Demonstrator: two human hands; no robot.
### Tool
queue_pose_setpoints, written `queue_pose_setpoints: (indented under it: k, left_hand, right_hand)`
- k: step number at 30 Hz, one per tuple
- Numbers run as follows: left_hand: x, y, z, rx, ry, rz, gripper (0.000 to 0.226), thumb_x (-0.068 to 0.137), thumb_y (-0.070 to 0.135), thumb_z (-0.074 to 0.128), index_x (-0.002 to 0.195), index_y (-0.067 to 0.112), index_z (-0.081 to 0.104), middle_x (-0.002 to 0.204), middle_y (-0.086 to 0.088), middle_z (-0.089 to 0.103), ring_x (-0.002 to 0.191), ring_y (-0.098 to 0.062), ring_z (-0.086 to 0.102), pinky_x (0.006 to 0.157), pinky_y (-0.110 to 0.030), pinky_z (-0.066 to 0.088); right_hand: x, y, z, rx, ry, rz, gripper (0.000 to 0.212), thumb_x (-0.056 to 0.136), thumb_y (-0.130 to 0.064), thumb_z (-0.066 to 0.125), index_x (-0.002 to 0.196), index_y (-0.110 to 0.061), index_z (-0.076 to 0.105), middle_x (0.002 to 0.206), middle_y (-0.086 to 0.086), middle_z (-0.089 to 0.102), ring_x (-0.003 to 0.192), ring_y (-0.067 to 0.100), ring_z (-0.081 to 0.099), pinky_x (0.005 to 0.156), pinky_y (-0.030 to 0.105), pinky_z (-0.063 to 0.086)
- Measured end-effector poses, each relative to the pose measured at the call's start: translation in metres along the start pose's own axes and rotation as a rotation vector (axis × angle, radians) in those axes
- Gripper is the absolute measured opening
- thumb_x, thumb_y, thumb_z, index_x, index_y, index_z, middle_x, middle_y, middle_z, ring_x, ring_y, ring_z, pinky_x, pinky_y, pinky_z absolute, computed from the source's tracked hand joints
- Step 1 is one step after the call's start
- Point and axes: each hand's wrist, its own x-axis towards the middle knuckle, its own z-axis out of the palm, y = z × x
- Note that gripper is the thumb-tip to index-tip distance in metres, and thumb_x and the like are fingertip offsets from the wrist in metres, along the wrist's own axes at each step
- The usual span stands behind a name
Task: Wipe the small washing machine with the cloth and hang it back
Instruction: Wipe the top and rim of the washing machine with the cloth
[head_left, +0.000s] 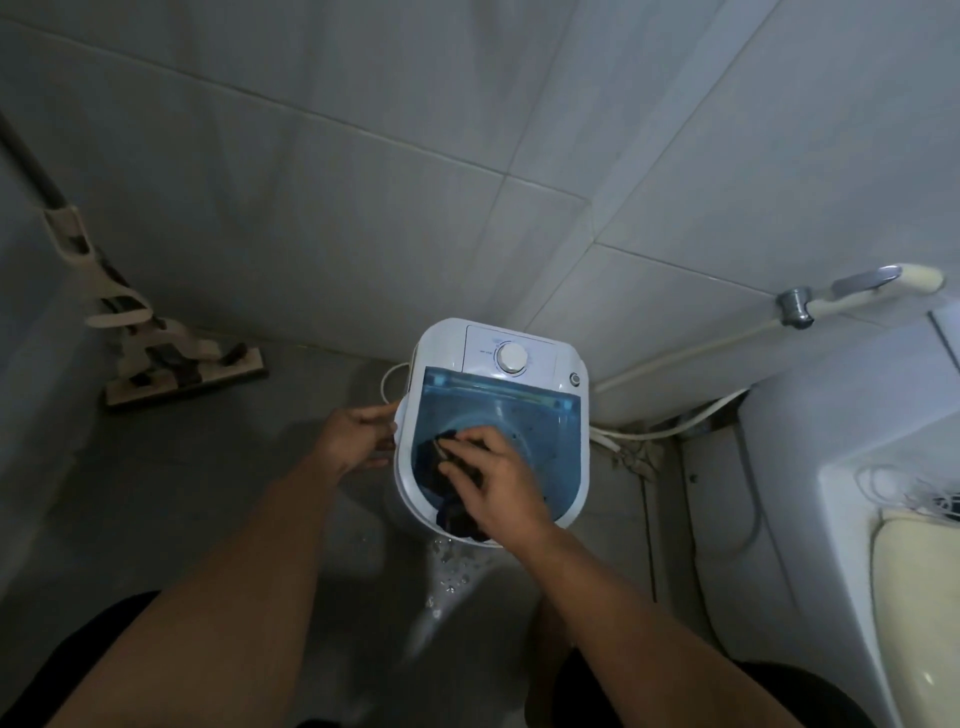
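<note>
Head view, looking steeply down into a tiled corner. The small washing machine (493, 431) stands on the grey floor at centre frame, white body, translucent blue lid (524, 421) closed over the tub, white control panel with a round dial (512, 357) along its upper edge. Right hand (496, 480) lies palm down on the lower left part of the lid, fingers (470, 441) spread and slightly bent, pressing a dark cloth (447, 480) flat against the surface; cloth bunched under the palm, one end trailing over the lower rim of the machine. Grip is a press rather than a clench; thumb position under the cloth cannot be told. Left hand (358, 436) at the machine's left side, fingers loosely curled, fingertips touching the white rim, nothing in it. Both forearms bare, entering from the bottom of the frame. Water droplets (449, 566) on the floor just below the machine. A flat mop (171, 358) leans against the wall at left of frame, head on the floor. A white hose (675, 358) runs along the wall at right toward a spray handle (872, 286) at upper right. A white tank-like fixture (857, 415) fills the right edge.
</note>
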Motion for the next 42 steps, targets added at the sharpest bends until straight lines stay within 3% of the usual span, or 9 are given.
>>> queue_pose_setpoints:
  k: [4, 8, 13, 18, 24, 29, 34, 38, 42]
  left_hand:
    - [0.0, -0.002, 0.0, 0.013, -0.001, -0.001, 0.038, 0.096, 0.006, 0.058, 0.131, 0.018, 0.067, 0.116, -0.018, 0.073, 0.098, -0.029, 0.071, 0.091, -0.043, 0.058]
    - [-0.001, -0.001, 0.003, 0.01, 0.002, 0.009, 0.038, 0.097, 0.005, 0.057, 0.132, 0.017, 0.066, 0.118, -0.02, 0.072, 0.095, -0.027, 0.068, 0.091, -0.043, 0.057]
    - [-0.001, -0.001, 0.004, 0.005, 0.012, 0.019, 0.037, 0.097, 0.006, 0.057, 0.132, 0.018, 0.066, 0.117, -0.018, 0.073, 0.095, -0.026, 0.069, 0.077, -0.033, 0.058]
    - [0.0, -0.001, 0.003, 0.003, -0.003, 0.011, 0.037, 0.097, 0.007, 0.057, 0.13, 0.02, 0.067, 0.114, -0.014, 0.074, 0.094, -0.024, 0.071, 0.083, -0.036, 0.058]
    - [-0.005, 0.001, 0.003, 0.025, -0.002, 0.036, 0.038, 0.098, 0.007, 0.057, 0.133, 0.02, 0.064, 0.116, -0.014, 0.073, 0.095, -0.022, 0.071, 0.071, -0.028, 0.057]
    - [-0.006, 0.001, 0.004, 0.023, -0.009, 0.029, 0.038, 0.098, 0.007, 0.056, 0.133, 0.019, 0.065, 0.118, -0.018, 0.072, 0.097, -0.026, 0.069, 0.074, -0.029, 0.057]
    - [-0.005, 0.0, 0.002, 0.029, -0.018, 0.027, 0.037, 0.098, 0.01, 0.057, 0.133, 0.021, 0.065, 0.117, -0.016, 0.073, 0.103, -0.027, 0.07, 0.071, -0.028, 0.06]
    - [-0.002, -0.002, 0.001, 0.007, -0.014, 0.02, 0.036, 0.097, 0.011, 0.059, 0.131, 0.022, 0.066, 0.114, -0.012, 0.075, 0.099, -0.024, 0.072, 0.063, -0.024, 0.06]
    - [-0.004, -0.001, 0.001, 0.008, -0.013, 0.022, 0.037, 0.097, 0.009, 0.058, 0.131, 0.022, 0.067, 0.113, -0.013, 0.075, 0.094, -0.024, 0.071, 0.059, -0.021, 0.06]
  right_hand:
    - [0.007, 0.025, -0.047, 0.094, 0.251, 0.212, 0.03, 0.094, -0.016, 0.073, 0.124, -0.015, 0.074, 0.118, 0.0, 0.061, 0.112, 0.007, 0.058, 0.105, 0.02, 0.044]
    - [0.02, 0.061, -0.09, -0.07, 0.416, 0.36, 0.03, 0.095, -0.019, 0.072, 0.125, -0.011, 0.073, 0.12, 0.007, 0.06, 0.109, 0.016, 0.06, 0.1, 0.017, 0.042]
    - [0.02, 0.072, -0.055, -0.127, 0.33, 0.455, 0.031, 0.096, -0.023, 0.07, 0.124, -0.013, 0.073, 0.12, 0.009, 0.059, 0.107, 0.028, 0.063, 0.098, 0.03, 0.05]
    - [0.016, 0.036, -0.002, -0.146, 0.426, 0.444, 0.03, 0.096, -0.028, 0.071, 0.124, -0.019, 0.073, 0.121, 0.006, 0.059, 0.109, 0.026, 0.06, 0.086, 0.035, 0.058]
    - [0.013, 0.003, 0.026, -0.136, 0.267, 0.279, 0.03, 0.098, -0.032, 0.064, 0.127, -0.024, 0.071, 0.124, 0.005, 0.056, 0.116, 0.024, 0.057, 0.098, 0.038, 0.054]
    - [0.034, -0.016, 0.026, 0.176, 0.087, 0.27, 0.032, 0.097, -0.027, 0.07, 0.127, -0.018, 0.073, 0.12, 0.003, 0.06, 0.11, 0.019, 0.063, 0.104, 0.035, 0.052]
    - [0.043, 0.012, -0.03, 0.321, 0.255, 0.441, 0.03, 0.093, -0.022, 0.075, 0.123, -0.016, 0.075, 0.116, 0.0, 0.06, 0.11, 0.016, 0.063, 0.106, 0.025, 0.048]
    - [0.029, 0.057, -0.064, 0.161, 0.408, 0.545, 0.033, 0.096, -0.027, 0.071, 0.126, -0.014, 0.072, 0.117, -0.001, 0.056, 0.108, 0.02, 0.064, 0.102, 0.026, 0.047]
    - [0.003, 0.071, -0.05, -0.049, 0.369, 0.519, 0.032, 0.096, -0.025, 0.07, 0.125, -0.012, 0.073, 0.116, 0.006, 0.057, 0.106, 0.027, 0.064, 0.1, 0.031, 0.051]
